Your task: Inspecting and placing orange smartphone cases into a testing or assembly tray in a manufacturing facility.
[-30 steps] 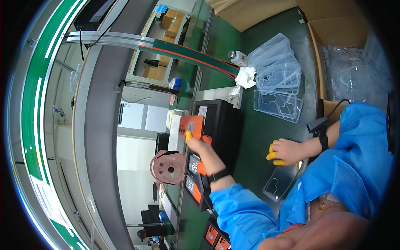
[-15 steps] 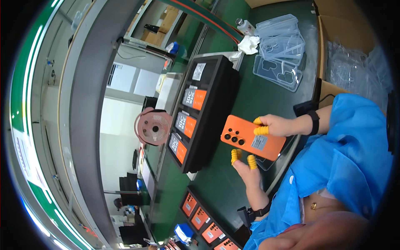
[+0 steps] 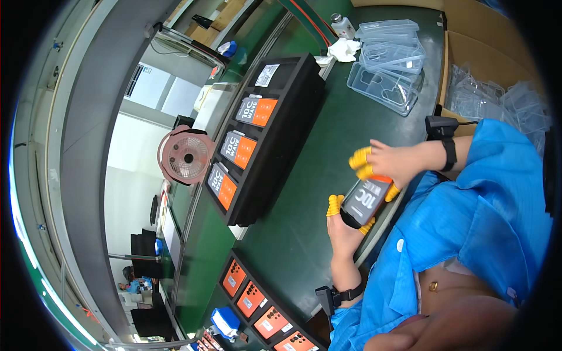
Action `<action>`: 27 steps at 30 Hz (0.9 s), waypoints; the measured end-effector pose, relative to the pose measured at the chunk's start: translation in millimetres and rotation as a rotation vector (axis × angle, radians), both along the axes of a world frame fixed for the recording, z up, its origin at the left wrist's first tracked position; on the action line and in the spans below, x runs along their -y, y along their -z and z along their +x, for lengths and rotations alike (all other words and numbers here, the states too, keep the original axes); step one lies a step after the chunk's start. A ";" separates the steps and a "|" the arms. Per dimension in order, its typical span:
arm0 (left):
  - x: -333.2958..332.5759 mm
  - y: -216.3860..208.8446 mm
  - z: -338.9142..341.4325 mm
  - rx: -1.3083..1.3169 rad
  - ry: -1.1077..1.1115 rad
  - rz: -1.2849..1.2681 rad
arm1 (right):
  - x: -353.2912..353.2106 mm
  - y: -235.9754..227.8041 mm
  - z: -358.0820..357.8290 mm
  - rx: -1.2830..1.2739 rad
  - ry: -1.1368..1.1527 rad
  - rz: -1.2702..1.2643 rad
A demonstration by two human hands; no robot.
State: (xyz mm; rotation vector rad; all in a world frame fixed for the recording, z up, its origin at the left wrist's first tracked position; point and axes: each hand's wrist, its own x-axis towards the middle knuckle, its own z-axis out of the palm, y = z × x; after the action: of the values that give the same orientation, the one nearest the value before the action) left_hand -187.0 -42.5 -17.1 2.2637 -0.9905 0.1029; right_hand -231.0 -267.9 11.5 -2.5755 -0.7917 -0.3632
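Observation:
Both my hands hold an orange phone (image 3: 365, 200), its front side up and covered by a printed dark grey and orange film. My left hand (image 3: 344, 233) grips the phone's lower left end, with the thumb on the near edge of that end. My right hand (image 3: 399, 164) reaches over the opposite end, its fingers curled round the side and slightly blurred. Yellow finger cots cover several fingertips of both hands. The phone is tilted above the bench's edge. Its back is hidden.
A black tray (image 3: 275, 161) holds three phones with printed fronts. Another tray (image 3: 230, 255) carries several orange phones, backs up. Clear cases (image 3: 383, 88) are stacked near a white tissue (image 3: 344, 50) and bottle (image 3: 342, 26). A cardboard box (image 3: 471, 44) stands beside the green bench (image 3: 319, 137).
The phone has been turned from its orange back to its printed front and moved toward my body. My left hand, apart from it before, now grips it. The view has shifted.

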 end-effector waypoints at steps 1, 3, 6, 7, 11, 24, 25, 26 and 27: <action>10.8 7.4 -18.2 -0.127 0.040 -0.095 | 14.4 13.3 -23.7 -0.161 0.133 0.073; 9.9 8.1 -21.9 -0.215 0.030 -0.201 | 14.0 13.8 -19.2 -0.254 0.098 0.049; 1.3 1.3 -17.9 -0.219 0.021 -0.408 | 8.6 11.9 0.2 -0.315 -0.006 0.014; -4.6 -3.9 -18.1 -0.204 0.036 -0.423 | 4.2 9.8 4.5 -0.273 -0.009 0.002; -19.5 1.2 -12.6 -0.320 0.012 -0.608 | -17.1 -9.0 11.4 0.012 0.082 0.061; 7.8 -6.2 -38.6 -0.469 -0.198 -0.555 | -5.9 -21.7 -10.2 -0.077 0.211 0.139; 8.3 -10.7 -33.5 -0.413 -0.278 -0.468 | -8.6 -22.1 3.8 -0.200 0.225 0.094; 7.5 -14.4 -29.2 -0.355 -0.357 -0.380 | -11.5 -21.2 14.7 -0.320 0.238 0.047; 1.9 -11.9 -22.2 -0.336 -0.366 -0.384 | -15.3 -17.2 19.9 -0.236 0.240 0.059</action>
State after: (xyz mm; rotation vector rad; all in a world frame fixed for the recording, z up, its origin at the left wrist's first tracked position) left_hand -209.1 -44.4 -5.3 1.9929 -0.3400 0.0603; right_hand -211.1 -252.6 28.6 -2.5998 -0.3851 -0.1453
